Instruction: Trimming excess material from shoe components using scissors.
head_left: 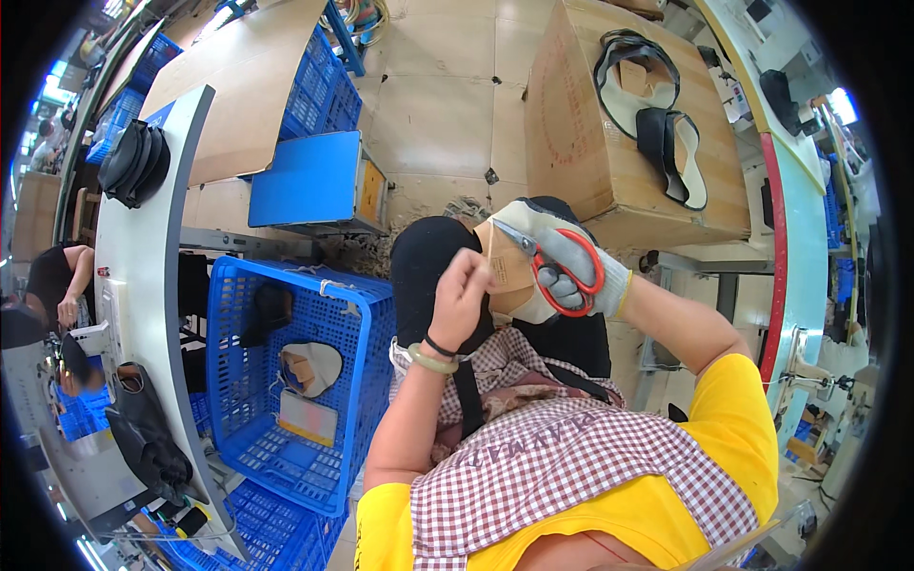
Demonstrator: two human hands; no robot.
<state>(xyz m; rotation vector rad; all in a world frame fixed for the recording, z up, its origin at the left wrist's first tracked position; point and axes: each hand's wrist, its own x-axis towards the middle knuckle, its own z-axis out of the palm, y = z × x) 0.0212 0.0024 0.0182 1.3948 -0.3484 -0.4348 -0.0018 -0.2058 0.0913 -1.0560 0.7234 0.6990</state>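
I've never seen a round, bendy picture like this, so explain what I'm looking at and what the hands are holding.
It's one wide fisheye view from a camera on the person's head, looking down, so straight edges curve. No robot here: those are the person's own hands. The right hand, in a pale glove with grey fingertips, holds red-handled scissors. The bare left hand is at the edge of a tan piece above the lap; whether it grips it is unclear. To the left sits a blue basket; to the right, black-and-pale shoe pieces lie on a cardboard box.
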